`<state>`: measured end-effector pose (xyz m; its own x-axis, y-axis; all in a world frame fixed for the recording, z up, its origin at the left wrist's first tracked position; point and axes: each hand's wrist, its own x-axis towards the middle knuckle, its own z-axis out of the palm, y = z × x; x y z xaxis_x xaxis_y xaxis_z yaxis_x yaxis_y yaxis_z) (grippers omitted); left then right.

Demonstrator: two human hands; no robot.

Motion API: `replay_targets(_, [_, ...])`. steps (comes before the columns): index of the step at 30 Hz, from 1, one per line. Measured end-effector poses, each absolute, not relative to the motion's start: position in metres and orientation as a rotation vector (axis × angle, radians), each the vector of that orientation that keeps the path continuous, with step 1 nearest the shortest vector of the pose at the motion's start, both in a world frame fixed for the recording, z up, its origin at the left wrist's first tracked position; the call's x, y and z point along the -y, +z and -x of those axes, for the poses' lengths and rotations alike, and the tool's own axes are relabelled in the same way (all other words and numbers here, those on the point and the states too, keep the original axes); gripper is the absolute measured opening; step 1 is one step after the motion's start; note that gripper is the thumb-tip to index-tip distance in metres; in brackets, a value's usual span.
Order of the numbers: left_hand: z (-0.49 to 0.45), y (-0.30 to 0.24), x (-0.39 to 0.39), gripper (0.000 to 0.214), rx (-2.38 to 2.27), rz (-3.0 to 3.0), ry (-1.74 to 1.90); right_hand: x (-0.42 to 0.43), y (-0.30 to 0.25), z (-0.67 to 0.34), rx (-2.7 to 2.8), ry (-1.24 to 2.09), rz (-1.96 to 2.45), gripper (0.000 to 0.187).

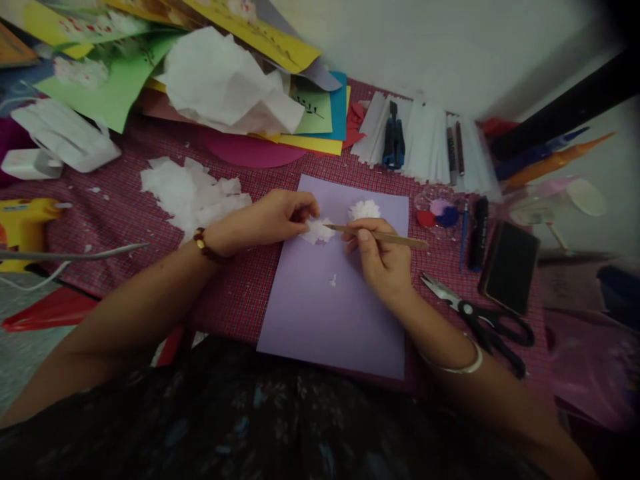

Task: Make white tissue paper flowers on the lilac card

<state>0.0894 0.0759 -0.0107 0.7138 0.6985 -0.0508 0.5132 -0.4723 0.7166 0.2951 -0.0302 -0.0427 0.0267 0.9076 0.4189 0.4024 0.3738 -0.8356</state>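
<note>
A purple sheet of paper [335,327] lies in front of me. On it, near the middle, is a ruffled cluster of white tissue paper [317,231]. My left hand [280,217] is at the cluster's left side, fingers curled and thumb pinching its edge. Between the fingers of my right hand [383,257] is a slim wooden stick [400,240], held like a pencil, its pointed tip touching the cluster. Behind that hand sits a second white ruffled paper flower [365,209]. A tiny white scrap [333,280] lies lower on the sheet.
Loose white tissue pieces [185,193] are piled at the left. Scissors [480,317] and a black phone [511,267] lie at the right. White glue sticks [425,143] line the back, beside coloured papers [320,143]. A yellow glue gun [25,230] is far left.
</note>
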Motion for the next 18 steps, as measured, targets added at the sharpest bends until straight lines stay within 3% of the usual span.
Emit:
replay_targets(6, [-0.0957,-0.0119,-0.0752,0.022,-0.905,-2.225,0.331,0.0358,-0.0393,-0.2927,1.480,0.610,1.143,0.021])
replay_targets(18, [-0.0925,-0.0115,-0.0793,0.022,-0.841,-2.219,0.310,0.0288,-0.0401,-0.2901,1.974,0.375,1.221,0.021])
